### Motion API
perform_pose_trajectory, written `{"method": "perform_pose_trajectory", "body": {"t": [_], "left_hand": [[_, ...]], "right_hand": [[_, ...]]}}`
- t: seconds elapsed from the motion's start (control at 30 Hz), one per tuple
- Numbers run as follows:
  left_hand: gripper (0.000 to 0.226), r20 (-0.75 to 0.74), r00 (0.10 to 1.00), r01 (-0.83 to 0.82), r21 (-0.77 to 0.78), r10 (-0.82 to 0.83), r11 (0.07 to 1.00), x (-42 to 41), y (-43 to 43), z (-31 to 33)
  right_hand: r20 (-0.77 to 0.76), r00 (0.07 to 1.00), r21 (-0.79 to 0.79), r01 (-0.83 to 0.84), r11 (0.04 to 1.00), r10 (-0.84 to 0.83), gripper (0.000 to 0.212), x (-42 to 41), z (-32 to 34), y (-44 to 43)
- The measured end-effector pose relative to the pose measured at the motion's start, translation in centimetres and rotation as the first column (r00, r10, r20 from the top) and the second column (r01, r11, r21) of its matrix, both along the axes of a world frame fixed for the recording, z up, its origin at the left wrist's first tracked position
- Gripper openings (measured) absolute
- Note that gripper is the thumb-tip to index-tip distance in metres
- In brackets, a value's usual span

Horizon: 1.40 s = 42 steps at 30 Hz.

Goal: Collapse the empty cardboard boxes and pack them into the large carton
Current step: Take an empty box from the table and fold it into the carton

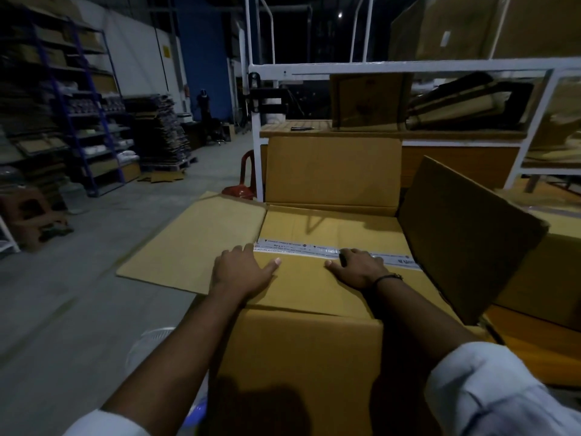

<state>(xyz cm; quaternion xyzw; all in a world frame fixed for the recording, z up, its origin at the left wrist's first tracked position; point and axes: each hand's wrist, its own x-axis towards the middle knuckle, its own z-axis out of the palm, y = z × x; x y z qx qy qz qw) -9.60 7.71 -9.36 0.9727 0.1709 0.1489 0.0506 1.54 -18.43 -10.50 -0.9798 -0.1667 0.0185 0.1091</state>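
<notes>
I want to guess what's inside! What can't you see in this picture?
Head view:
- Under the taped cardboard: covered by it and by the left hand and right hand.
- Writing on the tape strip: too small, blurred.
- Behind the raised flap: hidden by it.
- Dark tool on the bench: too small to name.

Left hand (pixel 242 269), right hand (pixel 358 267) — flat on taped cardboard (pixel 301 287)

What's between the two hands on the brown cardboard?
Head view: only bare brown cardboard panel between left hand and right hand; white printed tape strip runs just beyond it.
</notes>
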Motion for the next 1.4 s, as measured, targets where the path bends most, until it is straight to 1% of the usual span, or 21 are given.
{"method": "perform_pose_trajectory", "body": {"t": [0.13, 0.23, 0.33, 0.4, 0.47, 0.53, 0.63, 0.7, 0.73, 0.77, 0.83, 0.87, 0.9, 0.97, 1.03, 1.1, 1.13, 1.17, 1.2, 1.3, 1.4], "left_hand": [[0.102, 0.008, 1.0, 0.001, -0.028, 0.0, 1.0, -0.1, 0.0, -0.1], [0.102, -0.077, 0.997, 0.015, -0.042, -0.018, 0.999, -0.2, -0.3, 0.3], [0.099, -0.105, 0.993, 0.03, -0.165, -0.048, 0.986, -0.4, -1.2, 1.8], [0.091, -0.036, 0.998, 0.042, -0.168, -0.049, 0.985, -0.3, -1.8, 3.4], [0.081, 0.084, 0.989, 0.126, -0.053, -0.122, 0.991, 0.0, -2.6, 5.3], [0.069, 0.199, 0.949, 0.238, 0.059, -0.245, 0.969, 0.1, -3.5, 7.4], [0.049, 0.344, 0.845, 0.384, 0.14, -0.409, 0.913, -0.7, -5.0, 10.7], [0.053, 0.41, 0.806, 0.422, 0.109, -0.428, 0.9, -1.7, -5.7, 12.9], [0.059, 0.408, 0.815, 0.413, 0.09, -0.411, 0.906, -2.2, -5.9, 14.0], [0.063, 0.362, 0.846, 0.395, 0.064, -0.39, 0.916, -2.8, -6.1, 15.1], [0.067, 0.122, 0.921, 0.37, 0.023, -0.37, 0.929, -3.8, -6.4, 16.8], [0.066, -0.031, 0.925, 0.378, -0.018, -0.379, 0.925, -4.5, -6.5, 17.7], [0.063, -0.163, 0.9, 0.394, -0.092, -0.405, 0.914, -5.1, -6.4, 18.4], [0.048, -0.36, 0.79, 0.431, -0.25, -0.496, 0.867, -6.4, -6.4, 19.3], [0.04, -0.536, 0.646, 0.437, -0.324, -0.544, 0.839, -7.4, -6.2, 18.5], [0.055, -0.694, 0.502, 0.418, -0.328, -0.516, 0.847, -8.0, -6.6, 15.6], [0.064, -0.732, 0.452, 0.425, -0.326, -0.51, 0.845, -8.2, -6.9, 13.7], [0.07, -0.735, 0.435, 0.442, -0.329, -0.52, 0.835, -8.4, -7.1, 11.7], [0.076, -0.714, 0.446, 0.461, -0.333, -0.539, 0.823, -8.8, -7.2, 10.0], [0.104, -0.669, 0.535, 0.463, -0.279, -0.517, 0.841, -10.1, -7.0, 6.3], [0.125, -0.6, 0.63, 0.514, -0.153, -0.493, 0.844, -10.9, -6.6, 4.1]], "right_hand": [[0.004, 1.0, -0.032, -0.003, 0.999, 0.003, 0.072, 0.1, 1.3, 0.3], [0.073, 0.997, -0.043, 0.002, 0.999, 0.001, 0.069, 0.0, 2.8, 0.4], [0.167, 0.986, -0.034, -0.003, 0.999, 0.009, 0.066, -0.3, 4.7, 0.3], [0.23, 0.973, -0.002, -0.001, 1.0, 0.002, 0.062, -0.9, 6.6, 0.3], [0.309, 0.951, 0.04, -0.015, 0.999, 0.002, 0.051, -1.8, 8.8, 0.1], [0.356, 0.935, 0.096, -0.044, 0.994, 0.007, 0.037, -3.1, 11.3, -0.2], [0.286, 0.958, 0.188, -0.042, 0.981, -0.014, 0.037, -5.8, 15.4, -0.6], [0.201, 0.979, 0.218, -0.015, 0.976, -0.03, 0.042, -8.0, 18.0, -0.4], [0.136, 0.99, 0.209, 0.006, 0.978, -0.035, 0.042, -8.8, 19.1, -0.4], [0.071, 0.997, 0.166, 0.025, 0.986, -0.037, 0.037, -9.8, 19.9, -0.3], [-0.069, 0.997, 0.064, 0.023, 0.998, -0.019, 0.03, -11.6, 21.1, -0.9], [-0.132, 0.991, 0.043, 0.021, 0.999, -0.015, 0.029, -12.5, 21.6, -1.2], [-0.193, 0.981, 0.046, 0.022, 0.999, -0.013, 0.026, -13.5, 22.0, -1.5], [-0.305, 0.952, -0.051, -0.043, 0.998, 0.025, 0.024, -15.6, 22.6, -1.6], [-0.521, 0.852, -0.16, -0.163, 0.974, 0.057, 0.026, -17.6, 21.7, -0.9], [-0.701, 0.713, -0.214, -0.231, 0.949, 0.016, 0.029, -18.6, 19.4, -0.2], [-0.726, 0.687, -0.234, -0.241, 0.942, -0.005, 0.039, -18.9, 17.9, -0.1], [-0.721, 0.693, -0.249, -0.259, 0.933, 0.0, 0.054, -19.1, 16.4, -0.1], [-0.692, 0.721, -0.268, -0.273, 0.924, 0.013, 0.07, -18.9, 14.9, -0.3], [-0.611, 0.79, -0.296, -0.289, 0.91, 0.052, 0.108, -18.7, 11.5, -1.0], [-0.457, 0.888, -0.378, -0.253, 0.891, 0.058, 0.126, -18.2, 8.8, -1.3]]}}
